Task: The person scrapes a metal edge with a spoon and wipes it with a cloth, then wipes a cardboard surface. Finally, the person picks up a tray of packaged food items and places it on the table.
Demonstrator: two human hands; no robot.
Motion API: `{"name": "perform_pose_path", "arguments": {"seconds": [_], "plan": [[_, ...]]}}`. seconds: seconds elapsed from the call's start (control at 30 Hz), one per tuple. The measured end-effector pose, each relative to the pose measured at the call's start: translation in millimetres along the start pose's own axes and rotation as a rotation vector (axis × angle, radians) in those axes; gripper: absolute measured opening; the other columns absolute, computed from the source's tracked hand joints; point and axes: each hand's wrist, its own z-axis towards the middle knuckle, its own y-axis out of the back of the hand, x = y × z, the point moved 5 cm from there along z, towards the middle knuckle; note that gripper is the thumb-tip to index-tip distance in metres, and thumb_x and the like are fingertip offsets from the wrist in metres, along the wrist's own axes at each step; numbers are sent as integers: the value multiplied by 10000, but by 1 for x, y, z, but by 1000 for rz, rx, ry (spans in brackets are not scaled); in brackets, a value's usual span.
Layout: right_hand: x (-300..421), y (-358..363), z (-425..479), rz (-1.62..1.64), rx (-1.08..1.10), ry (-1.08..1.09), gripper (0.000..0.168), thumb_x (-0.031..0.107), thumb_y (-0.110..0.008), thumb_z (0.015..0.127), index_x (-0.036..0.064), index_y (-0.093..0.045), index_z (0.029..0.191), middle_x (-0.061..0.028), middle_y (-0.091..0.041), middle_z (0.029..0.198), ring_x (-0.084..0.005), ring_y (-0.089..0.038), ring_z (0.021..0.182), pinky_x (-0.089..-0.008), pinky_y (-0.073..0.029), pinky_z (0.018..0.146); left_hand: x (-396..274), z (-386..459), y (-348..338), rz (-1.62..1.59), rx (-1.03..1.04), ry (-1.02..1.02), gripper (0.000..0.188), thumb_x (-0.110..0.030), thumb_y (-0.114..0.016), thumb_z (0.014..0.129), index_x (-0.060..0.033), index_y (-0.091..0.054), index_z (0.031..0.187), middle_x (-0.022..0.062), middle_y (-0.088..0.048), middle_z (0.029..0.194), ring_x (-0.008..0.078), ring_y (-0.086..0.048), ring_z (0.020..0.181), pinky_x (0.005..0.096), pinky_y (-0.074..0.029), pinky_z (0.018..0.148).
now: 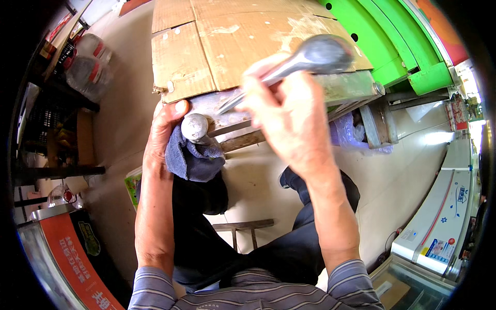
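My right hand (pixel 290 116) grips a metal ladle or large spoon (pixel 327 54) by its handle, blurred by motion. The rounded bowl points up and right, and the narrow handle end slants down over the metal edge (pixel 228 101) of a low table. My left hand (pixel 161 128) is curled at the table's near left corner, its thumb on the edge by the cardboard (pixel 248 50); the other fingers are hidden. Right beside it, a round whitish knob (pixel 194 127) tops the corner. A dark blue-grey cloth (pixel 193 159) hangs bunched beneath the knob, against my left hand.
Bright green panels (pixel 372 38) adjoin the table's right side. Below them are a drawer-like box (pixel 378 126) and a purple plastic bag (pixel 345 131). Large plastic bottles (pixel 87 69) stand by the left shelving. A white chest freezer (pixel 438 221) is at right, a small wooden stool (pixel 244 224) between my legs.
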Motion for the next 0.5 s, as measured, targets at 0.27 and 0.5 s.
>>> {"name": "perform_pose_path", "arguments": {"seconds": [0.27,0.5], "plan": [[1,5,1,-6,-19,53,72,34,-641,916,4,-576,916,-83,-616,716,-144,-641,611,-268,-505,498,3,1,4,-11,-13,-20,695,-261,-751,778,43,-483,1343,173,-645,1188,257,-678,999,367,-578,880],[0,1,2,67,-4,10,163,92,-631,937,-54,-561,925,-87,-609,682,-136,-603,591,-268,-490,504,3,3,7,-1,16,-1,710,-273,-760,772,47,-482,1341,175,-644,1186,253,-681,991,359,-587,860]]}}
